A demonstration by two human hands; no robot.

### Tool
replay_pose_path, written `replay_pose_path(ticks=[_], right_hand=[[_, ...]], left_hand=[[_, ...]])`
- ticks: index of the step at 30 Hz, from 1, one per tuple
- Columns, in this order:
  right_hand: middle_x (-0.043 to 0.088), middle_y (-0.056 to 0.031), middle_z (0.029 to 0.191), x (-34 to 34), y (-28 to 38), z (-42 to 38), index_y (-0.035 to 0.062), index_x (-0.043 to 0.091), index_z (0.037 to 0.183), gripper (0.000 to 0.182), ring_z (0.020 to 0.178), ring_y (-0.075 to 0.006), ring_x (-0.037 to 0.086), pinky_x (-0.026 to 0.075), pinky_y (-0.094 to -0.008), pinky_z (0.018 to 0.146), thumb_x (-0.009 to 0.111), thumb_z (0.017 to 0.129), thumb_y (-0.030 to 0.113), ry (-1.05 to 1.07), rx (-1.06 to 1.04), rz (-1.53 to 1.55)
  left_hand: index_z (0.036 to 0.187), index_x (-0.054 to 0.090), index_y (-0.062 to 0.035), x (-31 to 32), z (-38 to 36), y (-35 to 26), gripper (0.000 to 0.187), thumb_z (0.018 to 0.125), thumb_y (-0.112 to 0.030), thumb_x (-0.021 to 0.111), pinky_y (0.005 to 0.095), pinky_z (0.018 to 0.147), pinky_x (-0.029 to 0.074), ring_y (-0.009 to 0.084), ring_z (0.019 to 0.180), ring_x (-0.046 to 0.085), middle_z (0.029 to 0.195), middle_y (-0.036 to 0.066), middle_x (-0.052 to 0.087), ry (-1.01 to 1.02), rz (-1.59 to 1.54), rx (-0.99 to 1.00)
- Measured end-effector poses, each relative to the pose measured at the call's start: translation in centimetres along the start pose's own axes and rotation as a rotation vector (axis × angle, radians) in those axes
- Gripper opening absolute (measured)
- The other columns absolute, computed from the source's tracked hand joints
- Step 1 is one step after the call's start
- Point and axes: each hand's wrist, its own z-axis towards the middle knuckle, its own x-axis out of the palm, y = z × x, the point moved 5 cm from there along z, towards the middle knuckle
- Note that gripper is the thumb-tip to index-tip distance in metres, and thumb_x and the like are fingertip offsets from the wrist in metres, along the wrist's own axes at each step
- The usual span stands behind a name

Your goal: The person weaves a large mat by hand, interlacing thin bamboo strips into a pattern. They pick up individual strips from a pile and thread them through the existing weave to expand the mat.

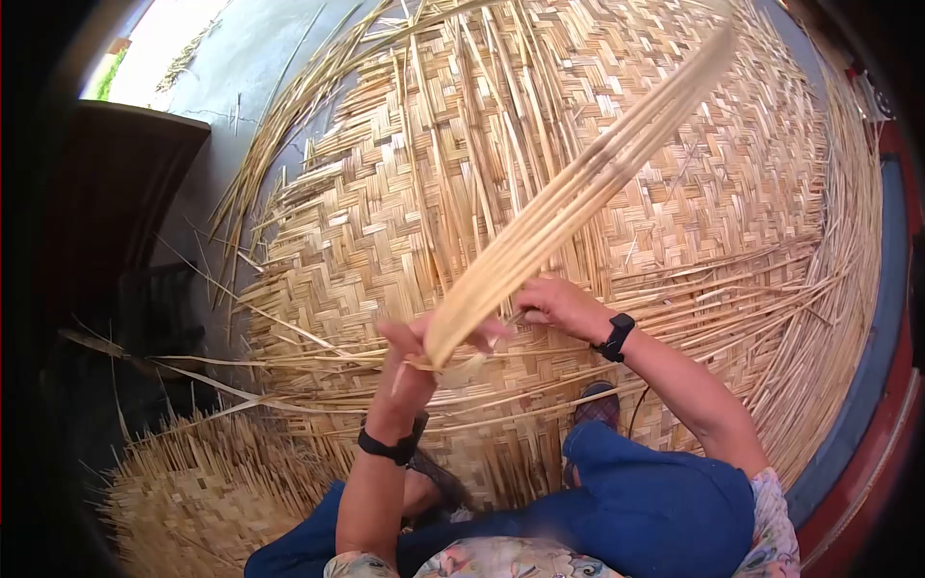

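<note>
A long, flattened split-cane strip [540,227] slants up to the right across the view, its far end blurred. My left hand [409,339] is closed around its lower end; its fingers are partly hidden and blurred. Beside the strip, my right hand [568,306] has its fingers curled together low over the weave. Whatever its fingertips hold, if anything, is hidden behind the strip. Beneath both hands lies a large mat [665,178] woven in a zigzag pattern, with loose unwoven canes [713,294] crossing it near my right hand.
A second woven piece [193,496] with ragged ends lies at the lower left. Long canes border the mat's left and right sides. My bent knee [665,501] and shoe [597,403] are on the near side. Dark brown furniture [135,183] stands at the left.
</note>
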Motion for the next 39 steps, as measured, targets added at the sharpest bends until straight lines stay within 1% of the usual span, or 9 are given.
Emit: replay_pose_path(ticks=[3, 7, 10, 20, 27, 30, 33, 36, 39], right_hand=[[0.061, -0.0101, 0.106, -1.0, 1.2, -0.4, 0.0109, 0.065, 0.115, 0.025, 0.103, -0.0263, 0.059, 0.049, -0.0362, 0.092, 0.070, 0.090, 0.011, -0.037, -0.023, -0.050], [0.052, -0.0089, 0.081, -2.0, 2.8, -1.2, 0.0085, 0.064, 0.086, 0.011, 0.079, -0.0283, 0.058, 0.047, -0.0376, 0.068, 0.073, 0.085, 0.015, -0.267, -0.148, -0.241], [0.053, -0.0098, 0.079, -2.0, 2.9, -1.4, 0.0085, 0.062, 0.085, 0.013, 0.075, -0.0305, 0.059, 0.049, -0.0388, 0.067, 0.073, 0.086, 0.017, -0.338, -0.091, -0.235], [0.049, -0.0145, 0.074, -1.6, 2.3, -1.4, 0.0030, 0.053, 0.081, 0.026, 0.067, -0.0337, 0.054, 0.044, -0.0427, 0.061, 0.068, 0.091, 0.021, -0.541, 0.095, -0.164], [0.058, -0.0129, 0.079, -0.9, 1.1, -1.2, 0.0063, 0.061, 0.091, 0.017, 0.072, -0.0317, 0.060, 0.047, -0.0387, 0.063, 0.069, 0.090, 0.021, -0.610, 0.348, 0.087], [0.065, -0.0100, 0.086, -0.6, 1.4, -0.3, 0.0110, 0.066, 0.100, 0.016, 0.080, -0.0308, 0.065, 0.050, -0.0381, 0.067, 0.071, 0.089, 0.021, -0.630, 0.075, -0.104], [0.068, -0.0082, 0.096, -0.9, 2.0, 0.7, 0.0123, 0.070, 0.107, 0.018, 0.089, -0.0306, 0.066, 0.052, -0.0405, 0.078, 0.072, 0.090, 0.019, -0.374, 0.066, -0.270], [0.069, -0.0080, 0.092, -0.7, 0.6, 1.0, 0.0149, 0.070, 0.104, 0.017, 0.089, -0.0312, 0.066, 0.052, -0.0424, 0.076, 0.071, 0.089, 0.024, -0.314, 0.035, -0.372], [0.069, -0.0074, 0.093, -0.5, 0.8, 1.1, 0.0146, 0.071, 0.105, 0.019, 0.093, -0.0301, 0.067, 0.053, -0.0409, 0.076, 0.073, 0.087, 0.022, -0.295, 0.127, -0.378]], left_hand=[[0.128, 0.065, 0.0023, -5.2, 5.7, 3.5, 0.042, 0.107, -0.031, 0.052, 0.0331, 0.075, 0.053, 0.0165, 0.080, 0.066, 0.085, 0.007, 0.069, -0.336, -0.174, -0.244], [0.128, 0.062, 0.0009, -6.8, 11.7, 10.4, 0.030, 0.102, -0.010, 0.053, 0.0260, 0.073, 0.049, 0.0136, 0.085, 0.062, 0.098, 0.009, 0.066, -0.185, 0.432, -0.390], [0.129, 0.054, -0.0003, -6.6, 11.9, 12.6, 0.030, 0.099, 0.001, 0.053, 0.0275, 0.069, 0.052, 0.0135, 0.088, 0.063, 0.103, 0.008, 0.066, -0.153, 0.076, -0.376], [0.109, 0.062, 0.0020, -5.7, 9.2, 13.3, 0.017, 0.094, -0.006, 0.066, 0.0311, 0.066, 0.057, 0.0180, 0.085, 0.068, 0.093, 0.012, 0.069, -0.248, 0.362, -0.407], [0.131, 0.056, 0.0095, -3.0, 8.4, 8.1, 0.055, 0.096, -0.030, 0.073, 0.0307, 0.076, 0.055, 0.0146, 0.091, 0.065, 0.095, 0.008, 0.066, -0.258, -0.470, -0.482], [0.142, 0.044, 0.0073, -3.1, 9.7, 8.5, 0.067, 0.093, -0.024, 0.076, 0.0309, 0.073, 0.052, 0.0156, 0.079, 0.062, 0.087, 0.005, 0.059, -0.219, 0.194, -0.378], [0.147, 0.036, -0.0007, -4.9, 9.7, 8.1, 0.070, 0.091, -0.018, 0.075, 0.0379, 0.079, 0.057, 0.0222, 0.093, 0.067, 0.105, 0.011, 0.064, -0.309, 0.202, -0.300], [0.132, 0.045, -0.0092, -10.2, 3.3, 11.1, 0.047, 0.093, -0.010, 0.071, 0.0401, 0.088, 0.054, 0.0171, 0.099, 0.064, 0.107, 0.008, 0.064, -0.609, -0.480, -0.370], [0.096, 0.060, -0.0159, -9.9, -3.8, 9.6, 0.022, 0.089, 0.000, 0.074, 0.0300, 0.070, 0.054, 0.0168, 0.085, 0.067, 0.095, 0.003, 0.068, -0.705, -0.471, -0.307]])
